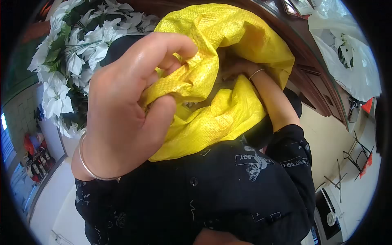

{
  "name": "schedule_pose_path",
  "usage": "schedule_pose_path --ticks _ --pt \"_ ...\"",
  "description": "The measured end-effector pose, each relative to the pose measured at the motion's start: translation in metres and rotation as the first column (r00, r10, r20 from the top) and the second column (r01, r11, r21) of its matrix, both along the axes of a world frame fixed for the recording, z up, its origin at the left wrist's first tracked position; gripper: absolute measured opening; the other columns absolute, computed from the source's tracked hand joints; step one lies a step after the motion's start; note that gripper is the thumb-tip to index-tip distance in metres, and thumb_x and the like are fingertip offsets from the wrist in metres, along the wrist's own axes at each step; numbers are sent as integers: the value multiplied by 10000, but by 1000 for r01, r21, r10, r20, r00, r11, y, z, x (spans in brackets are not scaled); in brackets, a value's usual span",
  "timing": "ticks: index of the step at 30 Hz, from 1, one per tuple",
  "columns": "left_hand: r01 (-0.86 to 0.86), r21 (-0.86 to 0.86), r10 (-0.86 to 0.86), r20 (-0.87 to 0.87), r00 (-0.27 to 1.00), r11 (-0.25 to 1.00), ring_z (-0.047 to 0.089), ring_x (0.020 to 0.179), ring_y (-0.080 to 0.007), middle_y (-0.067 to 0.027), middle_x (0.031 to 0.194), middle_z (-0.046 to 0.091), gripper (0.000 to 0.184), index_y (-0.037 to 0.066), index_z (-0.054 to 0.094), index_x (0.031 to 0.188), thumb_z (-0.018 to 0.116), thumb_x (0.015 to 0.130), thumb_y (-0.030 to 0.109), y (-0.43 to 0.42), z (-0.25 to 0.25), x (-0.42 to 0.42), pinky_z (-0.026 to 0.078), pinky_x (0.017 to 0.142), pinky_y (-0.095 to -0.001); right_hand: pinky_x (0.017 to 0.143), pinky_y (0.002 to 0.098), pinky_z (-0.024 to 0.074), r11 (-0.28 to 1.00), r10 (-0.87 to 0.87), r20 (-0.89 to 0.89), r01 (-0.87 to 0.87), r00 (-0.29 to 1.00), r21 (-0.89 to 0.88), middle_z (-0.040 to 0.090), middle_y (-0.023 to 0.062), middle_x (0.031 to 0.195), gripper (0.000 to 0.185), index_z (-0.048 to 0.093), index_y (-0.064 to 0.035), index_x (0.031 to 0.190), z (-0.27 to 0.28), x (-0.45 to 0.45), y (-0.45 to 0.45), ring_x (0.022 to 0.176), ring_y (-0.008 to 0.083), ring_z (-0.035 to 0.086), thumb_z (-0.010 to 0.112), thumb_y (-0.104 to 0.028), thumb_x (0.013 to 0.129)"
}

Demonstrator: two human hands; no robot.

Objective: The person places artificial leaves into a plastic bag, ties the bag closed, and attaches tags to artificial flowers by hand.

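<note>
A yellow woven sack (pixel 228 116) lies open in front of my chest, its mouth bunched and folded. My left hand (pixel 126 98), with a bangle at the wrist, pinches the sack's rim between thumb and fingers on the left side. From the right, my right hand (pixel 241 67) reaches into the sack's mouth, a thin bracelet at its wrist. Its fingers are in shadow behind the folds, so what they touch is hidden. Something pale shows dimly inside the sack.
White artificial flowers (pixel 57 96) with green leaves stand at the upper left. Brown wooden furniture (pixel 312 81) runs along the upper right. Beyond it is a translucent plastic bag (pixel 351 61). A thin-legged metal stand (pixel 339 179) is on the right. Various items (pixel 36 157) lie far left.
</note>
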State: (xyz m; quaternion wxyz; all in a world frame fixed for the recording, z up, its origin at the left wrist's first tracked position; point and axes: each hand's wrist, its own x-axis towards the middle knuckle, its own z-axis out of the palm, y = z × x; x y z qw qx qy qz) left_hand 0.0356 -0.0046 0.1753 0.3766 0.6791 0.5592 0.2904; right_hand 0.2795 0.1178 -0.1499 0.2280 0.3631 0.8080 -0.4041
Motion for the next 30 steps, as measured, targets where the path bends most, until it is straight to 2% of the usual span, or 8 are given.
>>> schedule_pose_path --ticks 10,14,20,23,24,27,28,30 --pt "40 26 -38 -58 998 999 569 781 -52 -90 1058 581 520 -69 553 1144 391 659 -166 -6 -2 2 449 696 -168 988 392 412 985 -14 -55 23 998 173 542 203 1282 364 627 -92 1167 -35 6 -47 1186 343 517 644 -147 807" --pt "23 27 -21 -67 998 999 566 775 -46 -87 1039 582 505 -64 555 1142 400 671 -156 -7 -3 0 446 684 -167 992 390 411 976 -53 -138 81 989 203 543 200 1284 366 632 -97 1163 -44 3 -44 1187 342 517 652 -147 801" --pt "-59 -1 59 -47 997 998 565 773 -49 -82 1019 587 469 -49 561 1127 424 685 -122 -3 -18 -5 449 702 -179 964 395 440 968 -133 -345 197 929 157 581 193 1200 395 652 -95 1134 21 -7 -40 1143 339 545 690 -100 741" --pt "-68 -8 68 -22 997 998 569 805 -77 -79 1002 593 448 -45 556 1119 437 691 -105 1 -32 -9 463 711 -204 927 397 466 935 -96 -648 292 756 202 599 180 1126 379 673 -77 1069 54 -3 -44 1085 352 572 716 -64 693" --pt "-36 93 47 -111 993 995 574 858 -117 -87 995 602 425 -33 555 1104 448 698 -97 3 -40 -13 479 719 -230 902 378 477 926 -157 -635 337 756 173 590 173 1124 299 679 -69 1005 69 -2 -46 1044 356 588 727 -76 710" --pt "-104 1 103 -150 983 995 574 892 -148 -95 1009 605 417 -23 558 1097 458 698 -94 7 -54 -17 487 726 -246 870 369 485 894 -257 -673 435 693 106 575 167 1151 242 669 -67 970 118 4 -52 1018 343 601 730 -92 737" --pt "-126 -29 121 -140 983 992 589 876 -169 -109 992 616 401 -10 572 1080 472 697 -79 10 -60 -19 490 737 -269 851 373 490 894 -229 -640 419 733 161 566 153 1156 219 663 -73 955 129 7 -52 994 332 614 736 -89 748" --pt "-126 23 128 -153 980 992 597 871 -185 -113 973 624 395 -4 578 1074 481 697 -67 17 -81 -25 492 739 -285 845 373 494 865 -205 -688 458 697 206 574 147 1132 225 660 -79 948 143 14 -56 974 332 618 746 -79 739"
